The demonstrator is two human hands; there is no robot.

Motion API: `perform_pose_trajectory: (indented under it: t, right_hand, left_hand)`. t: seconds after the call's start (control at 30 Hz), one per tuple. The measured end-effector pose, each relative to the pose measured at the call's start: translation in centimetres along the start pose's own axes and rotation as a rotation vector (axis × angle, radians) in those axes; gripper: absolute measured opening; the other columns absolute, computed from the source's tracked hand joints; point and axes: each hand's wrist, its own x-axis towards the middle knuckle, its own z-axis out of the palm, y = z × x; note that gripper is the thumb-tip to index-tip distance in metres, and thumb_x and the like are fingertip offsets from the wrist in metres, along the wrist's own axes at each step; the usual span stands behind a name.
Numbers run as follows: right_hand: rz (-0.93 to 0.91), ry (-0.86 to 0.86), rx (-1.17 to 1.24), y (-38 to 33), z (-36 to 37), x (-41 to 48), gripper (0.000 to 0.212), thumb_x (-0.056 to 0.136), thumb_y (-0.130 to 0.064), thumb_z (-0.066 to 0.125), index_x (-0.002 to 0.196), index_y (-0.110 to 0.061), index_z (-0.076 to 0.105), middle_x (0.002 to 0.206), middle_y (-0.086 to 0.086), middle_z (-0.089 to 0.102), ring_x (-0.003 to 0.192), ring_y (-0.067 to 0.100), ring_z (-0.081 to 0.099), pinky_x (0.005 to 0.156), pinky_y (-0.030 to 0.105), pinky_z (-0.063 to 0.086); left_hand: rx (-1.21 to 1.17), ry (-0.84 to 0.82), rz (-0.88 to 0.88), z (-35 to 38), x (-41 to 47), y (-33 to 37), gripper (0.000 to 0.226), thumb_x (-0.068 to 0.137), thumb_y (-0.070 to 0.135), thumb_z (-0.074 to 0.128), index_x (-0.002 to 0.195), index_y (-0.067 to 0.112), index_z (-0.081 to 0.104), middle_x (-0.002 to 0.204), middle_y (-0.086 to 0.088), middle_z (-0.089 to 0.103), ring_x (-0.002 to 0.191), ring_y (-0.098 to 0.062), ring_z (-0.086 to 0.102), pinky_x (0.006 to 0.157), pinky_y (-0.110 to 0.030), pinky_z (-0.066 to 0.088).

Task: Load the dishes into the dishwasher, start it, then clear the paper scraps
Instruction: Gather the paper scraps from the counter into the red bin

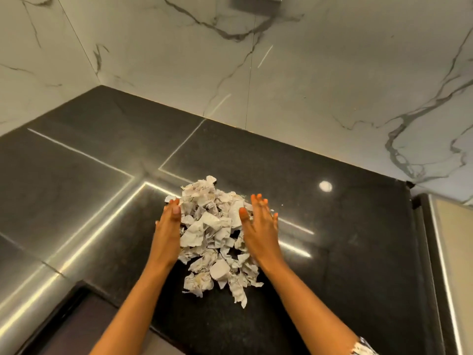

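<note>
A heap of torn, crumpled white paper scraps (213, 237) lies on the black stone countertop (332, 252). My left hand (167, 229) stands on edge against the left side of the heap, fingers straight and pointing away from me. My right hand (258, 226) presses against the heap's right side, fingers straight and slightly spread. The heap sits between the two palms. A few scraps trail toward the front edge, outside the hands. No dishes and no dishwasher are in view.
White marble-patterned walls (281, 73) meet in a corner behind the counter. The counter's front edge steps down at the lower left (84, 290). A beige panel with a metal strip (448, 252) borders the counter's right end.
</note>
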Motion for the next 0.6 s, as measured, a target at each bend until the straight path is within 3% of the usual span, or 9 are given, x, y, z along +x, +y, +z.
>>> perform_pose_trajectory:
  t: [0.07, 0.2, 0.33, 0.5, 0.6]
  right_hand:
    - [0.023, 0.089, 0.05, -0.3, -1.1, 0.1, 0.084, 0.081, -0.074, 0.005, 0.149, -0.026, 0.015, 0.157, -0.008, 0.008, 0.145, 0.008, 0.0, 0.116, 0.036, -0.007]
    - [0.104, 0.163, 0.357, -1.4, -2.7, -0.7, 0.052, 0.095, -0.048, 0.034, 0.142, -0.027, 0.034, 0.151, -0.004, 0.031, 0.139, 0.013, 0.028, 0.114, 0.036, 0.026]
    - [0.094, 0.133, 0.257, -2.9, -0.1, 0.0, 0.047, 0.097, -0.046, 0.035, 0.14, -0.026, 0.038, 0.149, -0.004, 0.034, 0.137, 0.014, 0.03, 0.111, 0.034, 0.028]
    - [0.119, 0.11, 0.189, -4.8, 3.4, 1.4, 0.043, 0.099, -0.041, 0.036, 0.138, -0.023, 0.042, 0.146, -0.001, 0.039, 0.134, 0.014, 0.034, 0.109, 0.027, 0.026]
    - [0.13, 0.165, 0.339, -6.4, 4.0, 1.5, 0.037, 0.099, -0.043, 0.035, 0.126, -0.025, 0.052, 0.127, -0.006, 0.053, 0.119, 0.009, 0.047, 0.099, 0.022, 0.036]
  left_hand:
    - [-0.021, 0.036, 0.017, -0.7, 0.1, -0.1, 0.096, 0.072, 0.086, 0.009, 0.148, 0.03, 0.025, 0.153, 0.011, 0.02, 0.142, -0.008, 0.011, 0.119, -0.045, 0.003]
    - [-0.064, 0.058, 0.046, -1.8, 1.2, -0.1, 0.085, 0.075, 0.083, 0.02, 0.143, 0.034, 0.035, 0.153, 0.006, 0.03, 0.142, -0.014, 0.025, 0.117, -0.05, 0.016]
    - [-0.076, -0.045, 0.065, -1.1, 3.8, 0.4, 0.072, 0.083, 0.078, 0.017, 0.138, 0.037, 0.042, 0.15, 0.004, 0.035, 0.139, -0.018, 0.031, 0.115, -0.052, 0.021]
    - [-0.202, -0.229, 0.097, 1.2, 4.4, 1.7, 0.056, 0.092, 0.055, 0.027, 0.135, 0.025, 0.049, 0.137, 0.008, 0.048, 0.128, -0.007, 0.042, 0.102, -0.023, 0.032]
    - [-0.322, -0.236, 0.044, 2.0, 4.4, 1.8, 0.051, 0.095, 0.052, 0.031, 0.132, 0.025, 0.052, 0.135, 0.007, 0.053, 0.125, -0.007, 0.048, 0.106, -0.027, 0.036]
